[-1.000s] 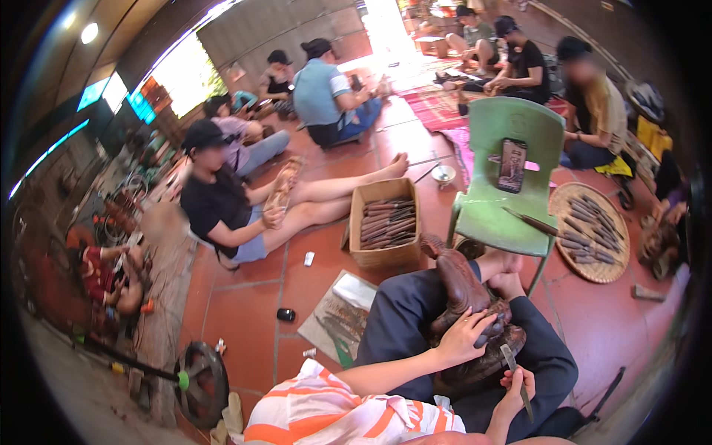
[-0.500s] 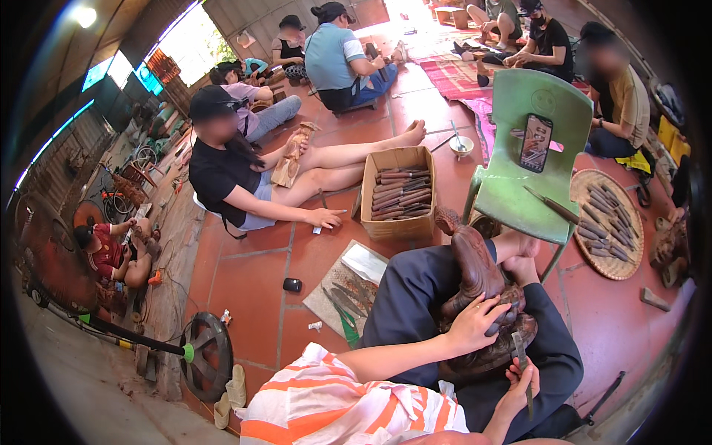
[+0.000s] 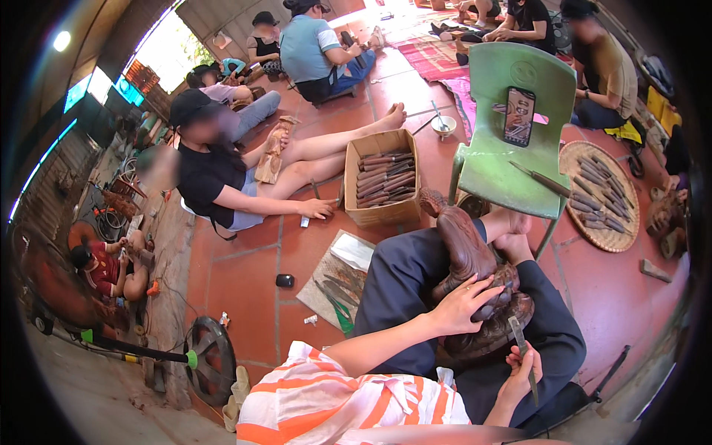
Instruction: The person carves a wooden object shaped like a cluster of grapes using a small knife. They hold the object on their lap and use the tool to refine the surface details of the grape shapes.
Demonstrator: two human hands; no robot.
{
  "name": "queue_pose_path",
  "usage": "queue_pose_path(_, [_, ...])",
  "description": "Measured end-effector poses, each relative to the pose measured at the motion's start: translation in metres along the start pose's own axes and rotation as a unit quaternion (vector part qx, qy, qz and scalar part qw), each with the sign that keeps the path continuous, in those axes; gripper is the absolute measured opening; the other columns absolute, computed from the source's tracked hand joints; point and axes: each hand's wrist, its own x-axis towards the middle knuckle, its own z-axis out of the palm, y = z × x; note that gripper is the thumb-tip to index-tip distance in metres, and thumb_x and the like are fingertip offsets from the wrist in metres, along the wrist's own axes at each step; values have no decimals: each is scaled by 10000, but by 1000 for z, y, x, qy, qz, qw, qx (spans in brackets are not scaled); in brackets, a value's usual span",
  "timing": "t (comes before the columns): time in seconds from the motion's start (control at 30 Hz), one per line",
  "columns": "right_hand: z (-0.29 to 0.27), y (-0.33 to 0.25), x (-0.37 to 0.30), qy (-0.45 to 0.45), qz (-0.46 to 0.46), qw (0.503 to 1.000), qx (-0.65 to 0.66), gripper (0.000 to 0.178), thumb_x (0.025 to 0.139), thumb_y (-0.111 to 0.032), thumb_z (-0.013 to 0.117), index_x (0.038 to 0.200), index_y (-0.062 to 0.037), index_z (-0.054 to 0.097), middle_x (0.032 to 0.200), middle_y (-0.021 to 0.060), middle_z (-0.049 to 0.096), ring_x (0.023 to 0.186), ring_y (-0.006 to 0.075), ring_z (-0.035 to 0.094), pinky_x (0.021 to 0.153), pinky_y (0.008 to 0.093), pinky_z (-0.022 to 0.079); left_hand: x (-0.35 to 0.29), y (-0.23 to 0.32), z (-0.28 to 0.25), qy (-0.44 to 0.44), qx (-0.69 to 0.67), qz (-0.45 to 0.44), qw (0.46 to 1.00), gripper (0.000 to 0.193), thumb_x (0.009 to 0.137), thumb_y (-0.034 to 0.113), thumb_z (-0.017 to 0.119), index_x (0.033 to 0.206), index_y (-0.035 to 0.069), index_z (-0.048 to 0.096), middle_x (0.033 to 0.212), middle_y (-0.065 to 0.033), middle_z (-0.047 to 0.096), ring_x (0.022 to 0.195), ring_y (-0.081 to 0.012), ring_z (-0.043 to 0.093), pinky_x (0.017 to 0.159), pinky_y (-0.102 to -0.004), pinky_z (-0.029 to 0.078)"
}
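Note:
A dark brown carved wooden figure [image 3: 463, 248] leans between my crossed legs, its rounded base towards me. My left hand [image 3: 463, 305] lies over the lower part of the carving and grips it, fingers curved across the wood. Close by on the right, my right hand [image 3: 519, 373] is closed around a narrow, flat, file-like tool [image 3: 520, 340]. The tool stands nearly upright, its upper end beside the figure's base; I cannot tell whether they touch.
A cardboard box [image 3: 382, 216] of wooden-handled tools stands ahead, beside a seated person's hand [image 3: 317, 208]. A green chair [image 3: 486, 178] holds a phone [image 3: 518, 116] and a knife-like tool [image 3: 541, 179]. More tools lie on a round woven tray [image 3: 575, 159]. A fan [image 3: 210, 360] is at left.
The whole view has shifted slightly, so the surroundings sit higher and more to the left. My left hand stays on the figure, and my right hand still holds the tool beside it.

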Motion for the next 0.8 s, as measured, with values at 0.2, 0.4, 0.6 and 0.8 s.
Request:
queue_pose_path(0.2, [7, -3, -9, -13, -3, 999, -33, 282, 1000, -175, 496, 1091, 52, 636, 831, 110, 694, 643, 107, 617, 601, 230, 529, 1, 13, 15, 72, 41, -46, 996, 674, 669, 142, 767, 1298, 94, 530, 1288, -195, 547, 1218, -333, 529, 1100, -480, 366])
queue_pose_path(0.4, [4, -16, -7, -20, -5, 999, -46, 303, 989, -181, 508, 1070, 79, 640, 827, 144, 705, 642, 143, 641, 595, 259, 545, 12, 11, 16, 67, 45, -36, 996, 648, 648, 121, 766, 1259, 82, 550, 1259, -194, 558, 1206, -344, 533, 1092, -493, 371])
queue_pose_path(0.6, [3, -23, -14, -44, 36, 998, -31, 282, 997, -147, 497, 1089, 78, 639, 845, 149, 708, 671, 150, 659, 612, 255, 544, 10, 2, -1, -22, 4, -4, 1000, 770, 630, 92, 764, 1349, 63, 490, 1345, -216, 508, 1309, -354, 452, 1122, -510, 315])
queue_pose_path(0.8, [6, -21, -23, -46, 43, 998, -26, 264, 990, -135, 510, 1085, 73, 642, 858, 133, 714, 689, 135, 659, 638, 250, 536, 9, -1, -12, -71, -28, 8, 997, 824, 658, 89, 753, 1409, 52, 417, 1423, -240, 432, 1334, -370, 412, 1121, -504, 302])
